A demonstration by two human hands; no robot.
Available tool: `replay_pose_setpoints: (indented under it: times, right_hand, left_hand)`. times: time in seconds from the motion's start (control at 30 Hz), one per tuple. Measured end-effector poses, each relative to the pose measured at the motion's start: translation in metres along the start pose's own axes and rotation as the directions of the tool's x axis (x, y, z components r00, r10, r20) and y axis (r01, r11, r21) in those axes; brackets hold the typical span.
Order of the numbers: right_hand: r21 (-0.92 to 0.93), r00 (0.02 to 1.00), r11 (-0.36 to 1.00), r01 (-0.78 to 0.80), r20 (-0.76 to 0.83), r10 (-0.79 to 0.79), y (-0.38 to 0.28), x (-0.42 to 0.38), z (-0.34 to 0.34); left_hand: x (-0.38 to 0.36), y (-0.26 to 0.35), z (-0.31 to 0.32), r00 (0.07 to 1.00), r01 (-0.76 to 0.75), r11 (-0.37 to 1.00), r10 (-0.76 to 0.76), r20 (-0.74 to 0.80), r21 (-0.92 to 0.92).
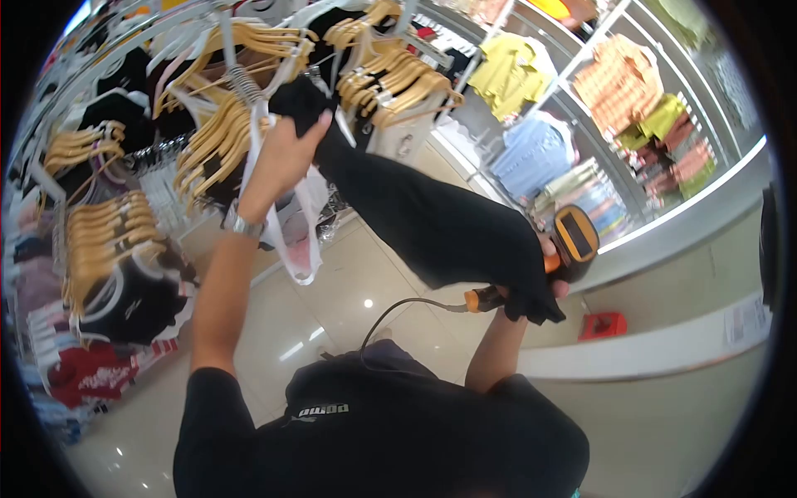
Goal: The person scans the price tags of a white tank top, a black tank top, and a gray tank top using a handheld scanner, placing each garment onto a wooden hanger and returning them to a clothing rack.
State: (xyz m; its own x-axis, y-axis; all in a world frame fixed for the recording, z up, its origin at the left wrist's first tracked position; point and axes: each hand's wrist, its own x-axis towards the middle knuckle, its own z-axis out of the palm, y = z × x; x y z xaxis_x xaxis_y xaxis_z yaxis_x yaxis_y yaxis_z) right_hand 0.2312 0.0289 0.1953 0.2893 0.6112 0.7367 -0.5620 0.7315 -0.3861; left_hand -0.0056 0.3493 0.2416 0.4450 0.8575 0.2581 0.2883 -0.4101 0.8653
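1. Black garment [423,224]: held up in mid-air above the tiled floor [357,286], between the hands. Long axis slants from upper left to lower right of view; far end points toward the hangers [398,79], near end droops past the right wrist.
2. Left hand [290,153]: pinches the upper end, thumb against fingers, beside the hanging clothes.
3. Right hand [552,261]: curled round an orange-and-black handheld device [575,235], partly covered by the garment. Cannot tell if it also grips cloth.
4. Dark cord [386,314]: loops from the device's lower end toward the body.
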Motion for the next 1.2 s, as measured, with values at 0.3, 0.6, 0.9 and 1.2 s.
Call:
replay_pose_setpoints:
  times: [0.3,0.6,0.9,1.2]
  right_hand:
    - [-0.214,0.881,0.899,-0.381,-0.378,0.284,0.008,0.000,0.042]
    - [-0.271,0.643,0.684,-0.678,-0.670,0.372,0.000,-0.028,0.036]
    - [-0.240,0.466,0.527,-0.815,-0.812,0.351,-0.010,-0.082,0.003]
    - [-0.178,0.444,0.525,-0.832,-0.782,0.438,0.013,-0.080,-0.001]
  left_hand:
    - [-0.127,0.052,0.096,0.668,-0.351,0.787,0.590,0.454,-0.508]
    - [-0.158,0.037,0.143,0.756,-0.394,0.840,0.527,0.389,-0.373]
    - [-0.175,-0.018,0.189,0.636,-0.450,0.835,0.549,0.543,-0.317]
    - [-0.177,0.006,0.162,0.588,0.137,0.969,0.088,0.804,-0.206]
